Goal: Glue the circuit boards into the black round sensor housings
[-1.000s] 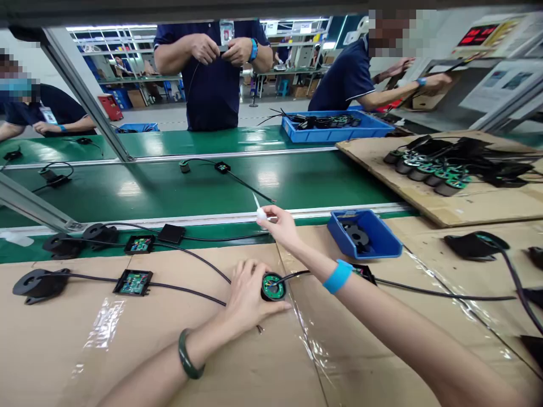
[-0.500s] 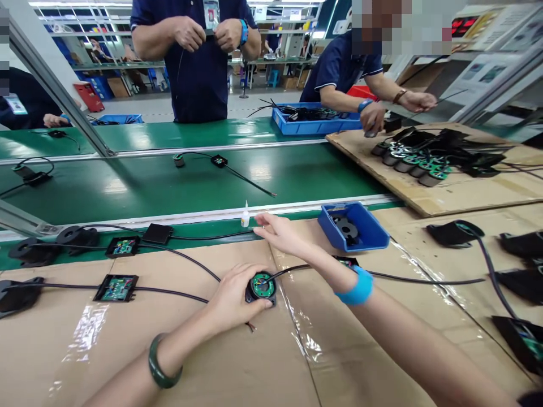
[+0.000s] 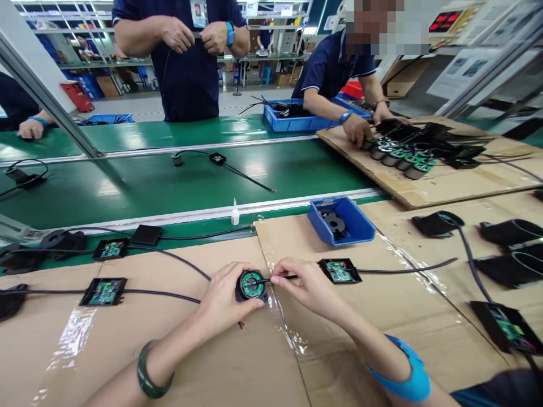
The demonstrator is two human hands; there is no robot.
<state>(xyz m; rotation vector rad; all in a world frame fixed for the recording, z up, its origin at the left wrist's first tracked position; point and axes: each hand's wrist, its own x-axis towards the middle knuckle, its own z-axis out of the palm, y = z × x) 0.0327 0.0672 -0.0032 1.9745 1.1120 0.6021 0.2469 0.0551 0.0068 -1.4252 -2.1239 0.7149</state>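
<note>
My left hand (image 3: pixel 224 298) is wrapped around a small round black housing with a green circuit board (image 3: pixel 251 284) on the cardboard-covered bench (image 3: pixel 237 367). My right hand (image 3: pixel 306 286) pinches the black cable (image 3: pixel 285 277) right where it leaves that housing. The cable runs right to a small black box with a green board (image 3: pixel 339 271). A little white glue bottle (image 3: pixel 235 214) stands upright by the conveyor's near edge, away from both hands.
A blue bin (image 3: pixel 341 220) holding a black part sits ahead on the right. Similar cabled assemblies (image 3: pixel 104 291) lie to the left and black housings (image 3: pixel 509 232) to the right. Beyond the green conveyor (image 3: pixel 169 181), other people handle parts near a blue tray (image 3: pixel 297 121).
My right hand set the white glue bottle down by the conveyor edge, then drew back and pinched the cable at the round housing. My left hand stayed on the housing.
</note>
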